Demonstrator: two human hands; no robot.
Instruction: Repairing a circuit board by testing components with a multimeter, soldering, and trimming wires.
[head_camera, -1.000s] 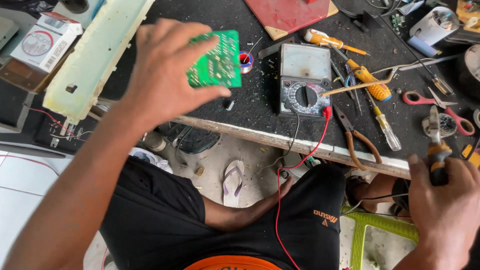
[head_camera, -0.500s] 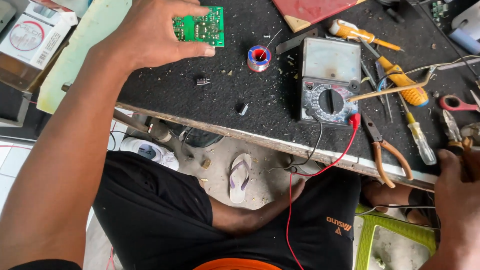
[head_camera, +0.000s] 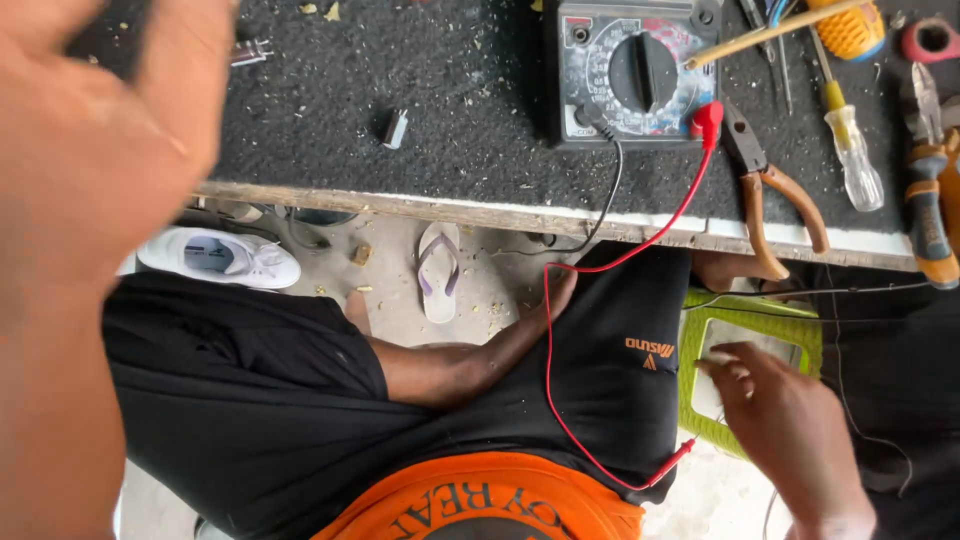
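My right hand (head_camera: 790, 430) hovers half-open and empty below the multimeter (head_camera: 630, 70); left hand (head_camera: 90, 150) blurred, grip unclear, so I'd move slowly.

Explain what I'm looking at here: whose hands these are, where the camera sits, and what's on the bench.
There is no machine: a person works with bare hands, and the one camera is worn on their head, looking down past the bench edge to their lap. The left hand is a big blur close to the lens; whether it holds anything cannot be told. The right hand is low beside a green stool, seemingly empty. On the dark bench top lie a dial meter with a red wire and a black wire hanging from it, pliers, a clear-handled screwdriver and more tools. On the floor lie a white shoe and a sandal.
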